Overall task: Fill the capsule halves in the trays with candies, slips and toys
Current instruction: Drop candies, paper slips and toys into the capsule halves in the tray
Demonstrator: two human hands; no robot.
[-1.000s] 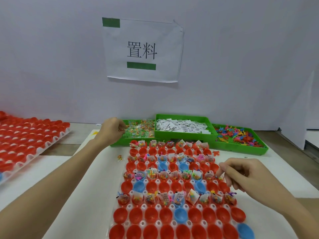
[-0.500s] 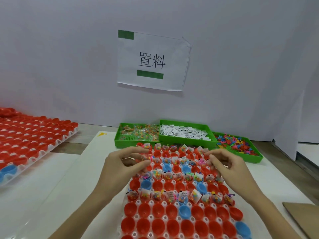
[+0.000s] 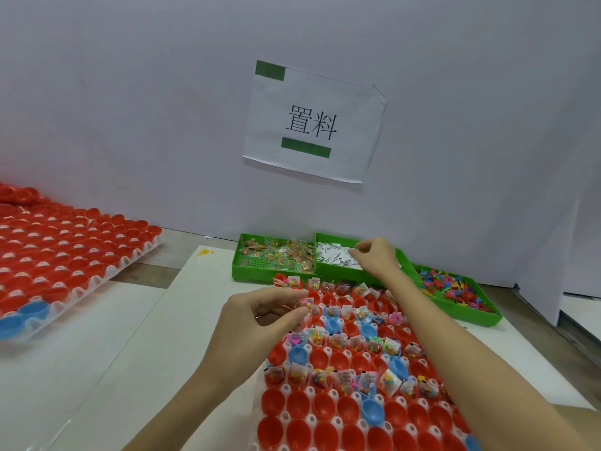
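Note:
A white tray (image 3: 286, 416) of red and blue capsule halves lies in front of me; its far rows hold candy packets, slips and small toys, its near rows are bare cups. My left hand (image 3: 260, 315) hovers over the tray's far left part and pinches small candy packets (image 3: 307, 304) between thumb and fingers. My right hand (image 3: 374, 257) reaches into the middle green bin (image 3: 325, 239) and its curled fingertips pinch white paper slips (image 3: 335, 257).
A green bin of candy packets (image 3: 276, 255) sits left of the slip bin, a green bin of coloured toys (image 3: 455, 288) to the right. Another tray of red halves (image 3: 65, 252) lies at far left. A white wall with a paper sign (image 3: 312, 122) stands behind.
My right hand has left the tray and gone forward into the slip bin. My left hand came from the candy bin to the tray with packets and stays there.

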